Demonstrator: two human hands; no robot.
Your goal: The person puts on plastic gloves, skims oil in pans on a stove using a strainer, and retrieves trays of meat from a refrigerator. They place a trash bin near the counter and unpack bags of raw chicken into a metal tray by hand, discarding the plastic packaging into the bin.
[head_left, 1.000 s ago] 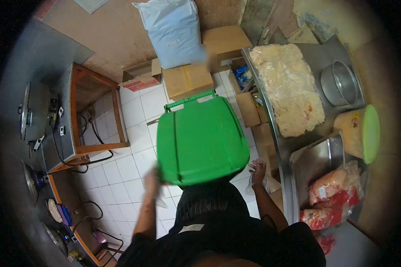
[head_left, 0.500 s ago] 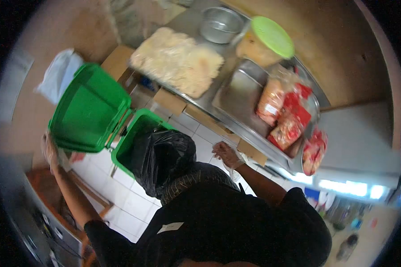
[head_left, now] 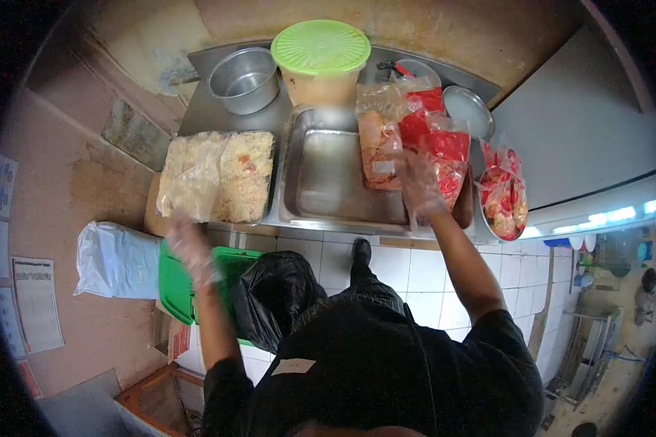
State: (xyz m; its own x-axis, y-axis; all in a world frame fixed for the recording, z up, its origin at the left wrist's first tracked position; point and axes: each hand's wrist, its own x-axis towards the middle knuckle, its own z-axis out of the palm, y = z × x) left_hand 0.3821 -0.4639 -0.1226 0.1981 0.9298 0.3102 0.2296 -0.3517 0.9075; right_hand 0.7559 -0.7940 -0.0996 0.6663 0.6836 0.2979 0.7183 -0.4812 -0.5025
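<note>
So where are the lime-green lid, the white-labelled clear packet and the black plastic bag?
Lime-green lid (head_left: 321, 46), head view: middle of its top.
White-labelled clear packet (head_left: 378, 141), head view: its front, above the label.
Black plastic bag (head_left: 277, 298), head view: its creased side.

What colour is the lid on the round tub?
The lid is light green, seen best in the head view.

No wording can be read; print is too small or blurred. A white label stands on the clear-bagged meat pack just left of the right hand. Well to the left of the left hand, a wall sheet bears a dark heading above fine print; farther from that hand hang wall notices. A white patch marks the black shirt, nearer the body than either hand.
</note>
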